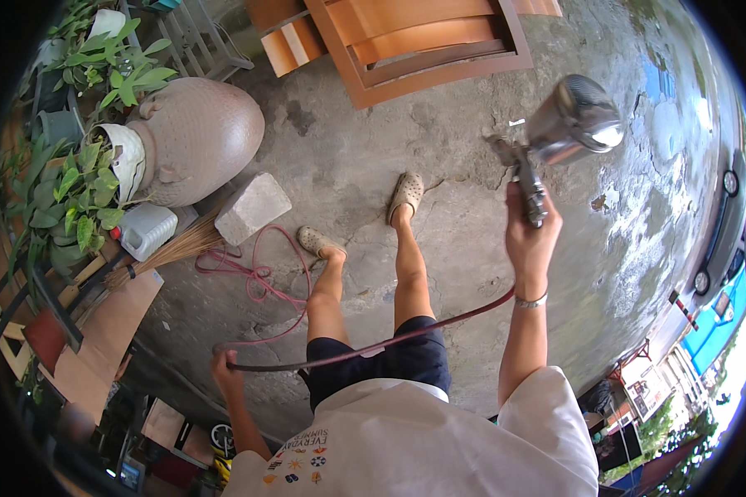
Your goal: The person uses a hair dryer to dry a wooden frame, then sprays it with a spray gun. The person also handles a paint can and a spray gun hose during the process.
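Note:
My right hand (532,240) is raised at the right, its fingers wrapped round the grip of a metal spray gun (574,124) with a shiny silver cup. A dark red hose (439,323) runs from beneath that hand across my body to my left hand (227,371), low on the left. The left fingers are closed on the hose, and more of it lies in pink-red loops on the concrete. Beyond my feet, at the top, is a slatted orange-brown wooden furniture piece (427,50), apart from the spray gun and partly cut off.
Left of my feet stand a concrete block (253,207), a stick broom (178,247), a white jerrycan (147,230) and a large clay jar (203,137). Leafy potted plants (75,186) line the left edge. Wet concrete (638,199) stretches right toward a parked car (724,219).

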A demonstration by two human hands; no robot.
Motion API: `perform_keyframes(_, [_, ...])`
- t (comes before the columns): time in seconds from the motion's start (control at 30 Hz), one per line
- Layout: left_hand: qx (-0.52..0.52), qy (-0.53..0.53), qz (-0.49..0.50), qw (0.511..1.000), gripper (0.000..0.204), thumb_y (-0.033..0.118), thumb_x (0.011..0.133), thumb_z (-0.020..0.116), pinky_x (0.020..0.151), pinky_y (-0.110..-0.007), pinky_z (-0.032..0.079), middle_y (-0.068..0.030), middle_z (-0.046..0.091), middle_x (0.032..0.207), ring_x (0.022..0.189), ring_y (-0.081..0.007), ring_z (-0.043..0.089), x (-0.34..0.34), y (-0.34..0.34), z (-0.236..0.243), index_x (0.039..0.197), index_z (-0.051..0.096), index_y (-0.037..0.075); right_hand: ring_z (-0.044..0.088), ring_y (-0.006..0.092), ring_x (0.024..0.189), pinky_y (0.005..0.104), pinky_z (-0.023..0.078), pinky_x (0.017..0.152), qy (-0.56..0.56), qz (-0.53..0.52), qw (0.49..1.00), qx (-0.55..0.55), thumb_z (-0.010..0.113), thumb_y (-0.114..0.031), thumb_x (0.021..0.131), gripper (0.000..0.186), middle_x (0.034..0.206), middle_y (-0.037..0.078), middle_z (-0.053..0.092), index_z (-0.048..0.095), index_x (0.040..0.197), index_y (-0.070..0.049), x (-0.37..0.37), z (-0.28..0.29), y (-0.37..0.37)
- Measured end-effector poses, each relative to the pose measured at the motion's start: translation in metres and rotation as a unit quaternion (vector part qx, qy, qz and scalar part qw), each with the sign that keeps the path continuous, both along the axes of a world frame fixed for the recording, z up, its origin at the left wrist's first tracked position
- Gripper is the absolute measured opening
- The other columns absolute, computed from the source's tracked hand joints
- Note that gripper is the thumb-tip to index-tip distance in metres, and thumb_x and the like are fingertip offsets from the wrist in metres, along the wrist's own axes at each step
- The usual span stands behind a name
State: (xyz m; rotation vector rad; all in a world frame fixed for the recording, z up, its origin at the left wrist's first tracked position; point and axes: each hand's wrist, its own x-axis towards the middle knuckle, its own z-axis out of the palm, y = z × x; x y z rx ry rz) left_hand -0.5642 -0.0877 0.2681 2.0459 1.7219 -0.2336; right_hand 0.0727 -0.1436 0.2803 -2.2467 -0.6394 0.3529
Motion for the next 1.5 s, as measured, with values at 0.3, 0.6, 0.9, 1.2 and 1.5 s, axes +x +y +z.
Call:
perform_keyframes(0.3, [-0.009, -0.038, -0.050, 0.998, 0.037, 0.034, 0.098, 0.055, 0.076, -0.045, 0.045, -0.0129, 0.060, 0.075, 0.075, -0.0336, 0.059, 0.135, -0.033, -0.018, 0.080, 0.061, 0.002, 0.066, 0.0115, 0.068, 0.0273, 0.051, 0.063, -0.003, -0.064, 0.992, -0.112, 0.066, -0.018, 0.095, 0.025, 0.075, 0.009, 0.071, 0.069, 0.100, 0.005, 0.167, 0.003, -0.073])
perform_keyframes(0.6, [0.043, -0.070, -0.001, 0.997, 0.030, 0.026, 0.096, 0.058, 0.070, -0.044, 0.045, -0.0126, 0.059, 0.074, 0.073, -0.0347, 0.058, 0.183, -0.040, -0.003, 0.077, 0.058, 0.002, 0.058, 0.0078, 0.057, 0.0275, 0.044, 0.052, -0.080, -0.010, 0.996, -0.026, 0.067, -0.032, 0.093, 0.033, 0.065, 0.005, 0.067, 0.074, 0.088, 0.000, 0.280, 0.000, 0.092])
perform_keyframes(0.9, [0.077, -0.069, 0.113, 0.988, 0.027, 0.020, 0.097, 0.057, 0.067, -0.044, 0.045, -0.0137, 0.059, 0.073, 0.071, -0.0345, 0.058, 0.134, -0.081, -0.014, 0.078, 0.060, 0.001, 0.054, 0.0048, 0.049, 0.0250, 0.039, 0.044, -0.074, 0.131, 0.986, 0.065, 0.068, -0.033, 0.093, 0.030, 0.069, 0.001, 0.068, 0.074, 0.095, -0.004, 0.187, -0.030, 0.166])
perform_keyframes(1.2, [0.072, -0.011, 0.147, 0.986, 0.020, 0.015, 0.094, 0.058, 0.071, -0.044, 0.047, -0.0131, 0.062, 0.079, 0.076, -0.0334, 0.059, 0.068, -0.098, 0.016, 0.080, 0.062, 0.001, 0.052, 0.0097, 0.059, 0.0288, 0.045, 0.057, 0.098, 0.230, 0.963, 0.104, 0.069, -0.020, 0.091, 0.025, 0.069, 0.009, 0.066, 0.066, 0.093, 0.005, 0.036, -0.034, 0.212])
perform_keyframes(1.5, [0.028, -0.051, 0.131, 0.990, 0.016, 0.016, 0.091, 0.061, 0.072, -0.044, 0.046, -0.0132, 0.064, 0.082, 0.078, -0.0336, 0.060, 0.135, -0.101, -0.013, 0.082, 0.064, 0.003, 0.064, 0.0155, 0.053, 0.0338, 0.048, 0.051, -0.187, -0.054, 0.981, -0.009, 0.067, -0.045, 0.091, 0.048, 0.061, 0.009, 0.068, 0.073, 0.078, 0.001, 0.260, -0.046, 0.149])
